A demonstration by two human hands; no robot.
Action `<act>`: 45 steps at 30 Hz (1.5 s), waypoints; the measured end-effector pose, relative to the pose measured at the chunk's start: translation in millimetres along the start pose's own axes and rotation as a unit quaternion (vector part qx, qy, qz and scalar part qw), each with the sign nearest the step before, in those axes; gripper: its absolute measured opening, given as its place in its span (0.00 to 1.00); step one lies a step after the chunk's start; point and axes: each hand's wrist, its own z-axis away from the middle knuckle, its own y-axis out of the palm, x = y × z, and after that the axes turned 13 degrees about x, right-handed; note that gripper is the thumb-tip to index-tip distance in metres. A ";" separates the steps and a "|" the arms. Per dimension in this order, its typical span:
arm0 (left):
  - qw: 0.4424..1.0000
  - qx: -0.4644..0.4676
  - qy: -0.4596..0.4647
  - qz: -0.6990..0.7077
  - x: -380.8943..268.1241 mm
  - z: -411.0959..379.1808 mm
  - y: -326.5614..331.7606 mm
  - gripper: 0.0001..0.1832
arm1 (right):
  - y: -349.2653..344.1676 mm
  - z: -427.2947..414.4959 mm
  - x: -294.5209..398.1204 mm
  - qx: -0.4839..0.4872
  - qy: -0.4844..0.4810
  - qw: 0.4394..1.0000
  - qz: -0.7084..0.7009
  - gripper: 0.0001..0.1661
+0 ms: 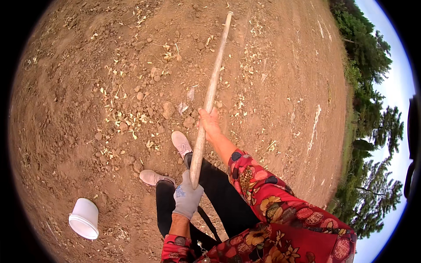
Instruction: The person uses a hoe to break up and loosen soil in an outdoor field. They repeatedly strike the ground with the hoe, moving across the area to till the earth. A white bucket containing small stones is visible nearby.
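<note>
A long, pale wooden tool handle point(215, 72) slants across the view from my lap to the ground far ahead. My left hand point(187, 197), in a light grey work glove bearing blue print, is closed around its near end in front of my knees. Farther up the shaft, my bare right hand point(210, 123) grips it with the thumb along the wood. At the far end a narrow band point(229, 13) shows near the soil; I cannot make out a tool head. Beneath the shaft are my pink shoes point(181, 143) and black trousers point(217, 190).
On the lower left a white plastic bucket point(85, 210) rests on the brown soil point(52, 131). Clods, stones point(168, 110), dry leaves point(131, 121) and a scrap of clear plastic film point(182, 107) lie ahead of my shoes. Trees point(365, 65) border the field on the right.
</note>
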 end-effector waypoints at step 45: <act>0.951 -0.114 -0.273 -0.090 204.8 330.2 6.8 0.32 | 71.1 161.9 -37.4 0.137 0.231 0.911 -0.313 0.15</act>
